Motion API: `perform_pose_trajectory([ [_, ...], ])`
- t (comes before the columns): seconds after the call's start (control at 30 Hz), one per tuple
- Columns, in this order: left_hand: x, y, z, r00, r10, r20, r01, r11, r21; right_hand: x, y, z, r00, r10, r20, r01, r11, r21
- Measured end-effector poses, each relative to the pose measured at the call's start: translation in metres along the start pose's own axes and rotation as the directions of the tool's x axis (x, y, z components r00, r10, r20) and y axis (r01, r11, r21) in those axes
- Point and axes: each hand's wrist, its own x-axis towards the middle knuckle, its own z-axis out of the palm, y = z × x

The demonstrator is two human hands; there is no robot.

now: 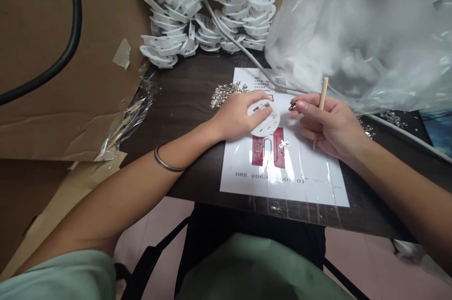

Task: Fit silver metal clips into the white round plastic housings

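Observation:
My left hand [243,114] grips a round white plastic disc [266,123] with slots, thumb and a finger lying over its face. It is held above a printed sheet [282,191] with red part pictures. To its right, my right hand [318,118] pinches a small metal piece [293,105] between thumb and forefinger. A thin wooden stick [322,95] is also tucked in that hand, passing between the fingers. A loose metal clip [284,144] lies on the sheet below the disc. Beside my left hand sits a pile of small shiny metal parts [226,94].
Stacked white plastic discs [169,17] stand at the back. A large clear plastic bag [360,31] fills the back right. A grey cable [247,52] crosses the dark table [169,121]. Cardboard [70,102] borders the left; more metal parts [393,118] lie at right.

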Motion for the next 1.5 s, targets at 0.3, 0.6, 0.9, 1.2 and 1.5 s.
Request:
perform_pose_trajectory([
  [0.3,0.003,-0.003,0.002,0.998,0.014,-0.057,-0.021,0.993,-0.117,-0.004,0.003,0.001,0.995,-0.100,0.026,0.102,0.990,-0.093],
  [0.6,0.002,0.000,0.000,0.999,0.021,-0.030,-0.025,0.992,-0.121,-0.003,0.000,0.010,0.992,-0.121,-0.044,0.117,0.990,-0.073],
  [0.9,0.009,0.003,-0.002,0.995,-0.085,-0.054,0.078,0.990,-0.119,0.005,-0.002,0.004,0.993,-0.112,-0.033,0.111,0.993,-0.047],
  [1.2,0.008,0.005,-0.003,0.992,-0.099,-0.083,0.088,0.988,-0.123,0.013,-0.002,0.003,0.992,-0.123,-0.026,0.120,0.989,-0.086],
  [1.5,0.010,0.006,-0.003,0.993,-0.096,-0.075,0.088,0.990,-0.107,0.012,-0.001,0.009,0.976,-0.217,-0.026,0.211,0.966,-0.152],
])
